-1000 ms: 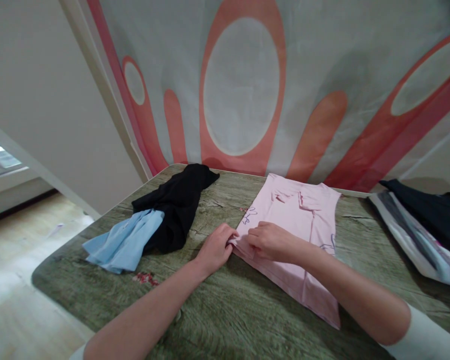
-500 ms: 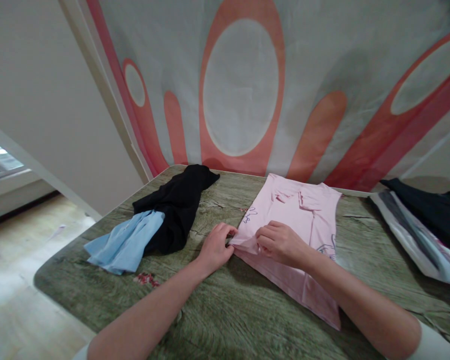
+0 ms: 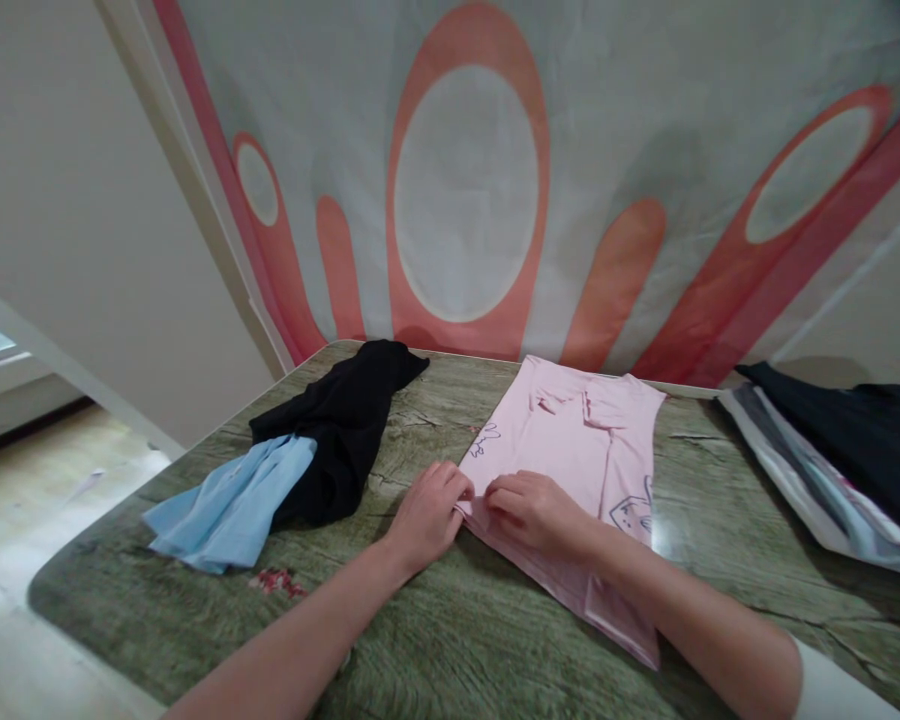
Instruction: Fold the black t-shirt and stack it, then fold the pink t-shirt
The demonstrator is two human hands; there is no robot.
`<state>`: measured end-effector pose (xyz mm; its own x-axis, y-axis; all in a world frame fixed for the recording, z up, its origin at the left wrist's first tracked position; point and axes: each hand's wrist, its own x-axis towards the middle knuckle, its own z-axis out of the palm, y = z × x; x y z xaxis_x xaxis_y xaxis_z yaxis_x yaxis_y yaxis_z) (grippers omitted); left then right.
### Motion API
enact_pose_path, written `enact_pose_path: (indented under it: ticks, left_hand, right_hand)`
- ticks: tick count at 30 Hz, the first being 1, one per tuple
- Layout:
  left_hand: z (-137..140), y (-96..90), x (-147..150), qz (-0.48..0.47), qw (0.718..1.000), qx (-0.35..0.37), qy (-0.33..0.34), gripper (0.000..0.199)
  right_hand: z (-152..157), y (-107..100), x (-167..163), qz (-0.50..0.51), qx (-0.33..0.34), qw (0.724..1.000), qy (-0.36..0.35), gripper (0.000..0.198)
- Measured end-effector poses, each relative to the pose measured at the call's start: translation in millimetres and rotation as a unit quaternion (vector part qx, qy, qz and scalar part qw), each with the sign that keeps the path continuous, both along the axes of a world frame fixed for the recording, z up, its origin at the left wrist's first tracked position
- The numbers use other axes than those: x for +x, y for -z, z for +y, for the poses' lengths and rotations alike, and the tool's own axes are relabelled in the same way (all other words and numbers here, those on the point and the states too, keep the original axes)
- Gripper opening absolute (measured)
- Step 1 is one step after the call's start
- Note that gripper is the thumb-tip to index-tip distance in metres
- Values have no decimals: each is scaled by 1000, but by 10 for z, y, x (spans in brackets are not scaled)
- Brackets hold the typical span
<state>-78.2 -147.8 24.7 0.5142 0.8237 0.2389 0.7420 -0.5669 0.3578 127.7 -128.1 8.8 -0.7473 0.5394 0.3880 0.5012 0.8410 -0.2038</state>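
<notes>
A pink shirt (image 3: pixel 547 440) with dark line drawings lies partly folded on the wood-patterned table (image 3: pixel 420 640). My left hand (image 3: pixel 431 515) pinches its near left corner between thumb and fingers. Just to the right, my right hand (image 3: pixel 532 510) is closed with curled fingers over the shirt near the same edge; its fingertips are mostly hidden and seem to touch the cloth. Creases and a raised fold show on the upper half of the shirt. Its lower right corner points toward me, beside my right forearm.
Left of the shirt lies a crumpled black garment (image 3: pixel 337 430) with a light blue cloth (image 3: pixel 236 505) against it. A pile of folded clothes (image 3: pixel 855 450), black on top, is at the right. A printed curtain (image 3: pixel 607 100) hangs behind the table.
My right hand has moved left and down, closer to my left hand. The left hand keeps its pinch on the shirt corner. The whole view has shifted slightly.
</notes>
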Motion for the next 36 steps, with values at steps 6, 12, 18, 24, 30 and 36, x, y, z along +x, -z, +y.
enact_pose_path:
  ticks: [6,12,18,24,30,36]
  left_hand:
    - [-57,-91,-12,28,998,-3,48,24]
    - [-100,-105,22,43,994,-22,99,28]
    - [-107,-145,37,65,990,-36,120,33]
    - [-156,-140,71,70,989,-41,125,30]
    - [-175,-138,102,64,990,-43,118,30]
    - [-277,-271,315,56,983,-35,170,22]
  right_hand:
    - [259,-2,225,76,-48,988,123,33]
    - [284,157,294,-69,-89,983,146,53]
    - [452,154,460,-57,-96,988,109,53]
    - [738,222,1174,-30,-38,943,330,48]
    - [620,490,1509,-103,-62,889,442,58]
    - [620,503,1464,-99,-72,889,442,62]
